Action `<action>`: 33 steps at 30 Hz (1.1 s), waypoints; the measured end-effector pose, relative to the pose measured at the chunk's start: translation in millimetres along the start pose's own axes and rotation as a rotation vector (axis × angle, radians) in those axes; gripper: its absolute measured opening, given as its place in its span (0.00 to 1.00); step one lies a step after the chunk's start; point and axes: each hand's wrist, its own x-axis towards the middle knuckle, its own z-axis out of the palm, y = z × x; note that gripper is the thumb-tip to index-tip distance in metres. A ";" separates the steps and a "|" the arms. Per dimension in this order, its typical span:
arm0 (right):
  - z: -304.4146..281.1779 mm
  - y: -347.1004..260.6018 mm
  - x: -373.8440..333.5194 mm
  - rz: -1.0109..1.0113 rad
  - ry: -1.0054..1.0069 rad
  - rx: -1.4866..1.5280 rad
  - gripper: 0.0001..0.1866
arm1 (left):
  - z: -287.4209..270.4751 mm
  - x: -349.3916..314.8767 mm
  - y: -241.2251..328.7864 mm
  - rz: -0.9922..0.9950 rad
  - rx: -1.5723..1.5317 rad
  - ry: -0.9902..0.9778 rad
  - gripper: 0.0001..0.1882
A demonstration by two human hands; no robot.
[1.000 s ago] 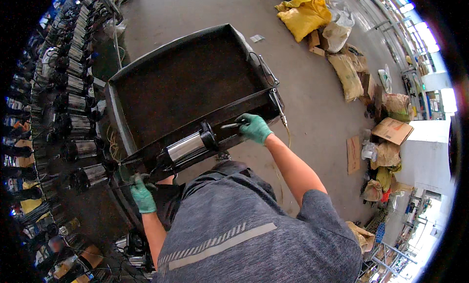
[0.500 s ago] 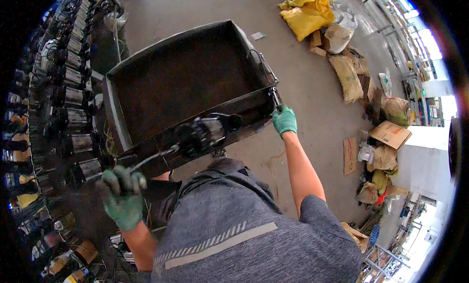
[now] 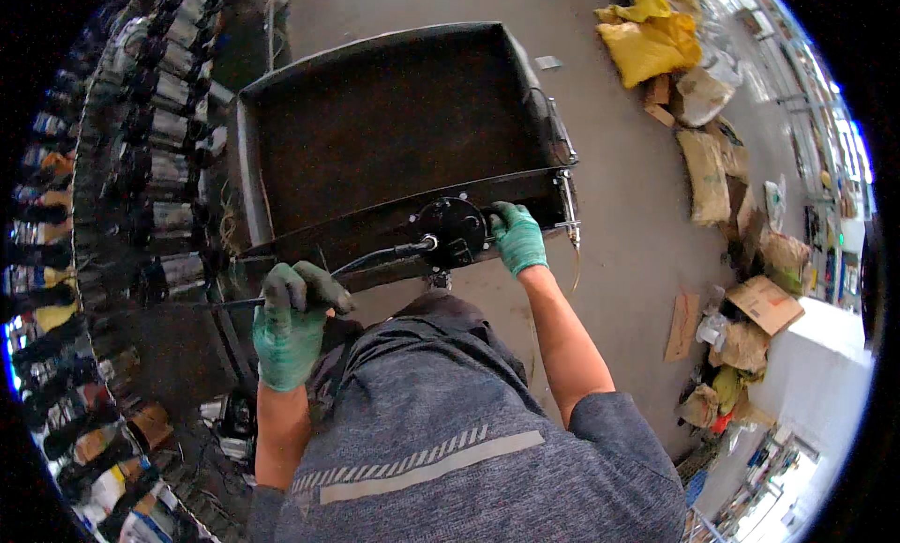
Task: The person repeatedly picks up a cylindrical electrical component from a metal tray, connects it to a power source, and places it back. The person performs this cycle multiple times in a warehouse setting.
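Observation:
A motor with a round black end (image 3: 452,232) sits on the near ledge of a large dark metal bin (image 3: 246,159), its end face turned up toward me. From that face a black cable (image 3: 375,257) runs left to my left hand (image 3: 292,323), in a green, dark-palmed glove, whose curled fingers close around it. My right hand (image 3: 517,238), gloved in green, grips the motor's right edge; its fingertips are partly hidden. Just right of that hand, a slim metal tool (image 3: 568,206) with a thin hose hangs at the bin's right side.
Rows of silver-and-black motors (image 3: 169,173) fill racks on the left. To the right, a yellow sack (image 3: 647,46), a beige sack (image 3: 701,178) and a cardboard box (image 3: 765,301) lie on the floor among other bags.
My right hand has let go of the metal tool and moved onto the motor. The motor has turned so its round end faces up. My left hand has moved right along the cable.

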 end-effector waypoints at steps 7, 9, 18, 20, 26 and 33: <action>9.5 2.4 5.7 -0.057 -0.015 0.034 0.10 | 9.1 -7.0 -7.1 0.001 0.072 0.116 0.24; 9.7 3.7 8.2 -0.091 -0.003 0.016 0.10 | 10.0 -7.0 -6.4 -0.009 0.121 0.146 0.22; 40.2 39.7 12.5 0.075 -0.098 0.127 0.15 | -7.0 -6.2 -17.3 0.091 0.167 0.102 0.14; 36.6 33.3 14.7 0.086 -0.096 0.161 0.15 | -12.0 -8.5 -2.9 0.137 0.108 0.203 0.18; -3.9 -93.2 -4.7 0.036 -0.146 0.214 0.15 | -129.5 -41.7 13.7 0.131 0.032 0.621 0.20; 30.4 -201.5 -18.2 -0.218 -0.165 -0.014 0.17 | -219.5 -54.5 -45.7 0.206 0.970 0.729 0.24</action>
